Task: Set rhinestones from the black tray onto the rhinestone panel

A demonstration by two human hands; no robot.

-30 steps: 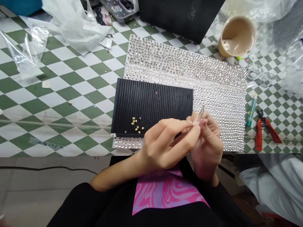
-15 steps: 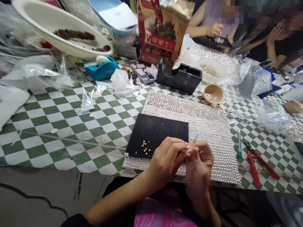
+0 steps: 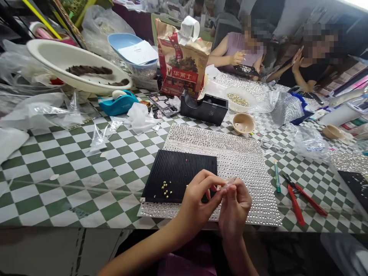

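Observation:
My left hand (image 3: 198, 195) and my right hand (image 3: 235, 203) meet over the rhinestone sheet (image 3: 244, 161), fingertips pinched together on a small clear plastic piece (image 3: 229, 184). Fingers cover most of it, so its exact kind is hidden. Under and beside my left hand lies a black ribbed board (image 3: 184, 168), with several small gold beads (image 3: 165, 188) near its left front corner. The sheet beneath carries rows of shiny stones. To the right of my hands are a green-capped tube (image 3: 276, 176) and red-handled pliers (image 3: 296, 197), lying apart from both hands.
Behind the sheet stand a black tape dispenser (image 3: 204, 109), a beige cup (image 3: 243, 123) and a paper bag (image 3: 182, 73). A blue tape dispenser (image 3: 117, 102) and a white basin (image 3: 37, 53) are at the left. Two people sit across the checkered table (image 3: 71, 165).
The view has tilted up, showing more of the room. Both hands stay together at the clear piece; its pointed end, which stuck up between them before, is now lower and less visible.

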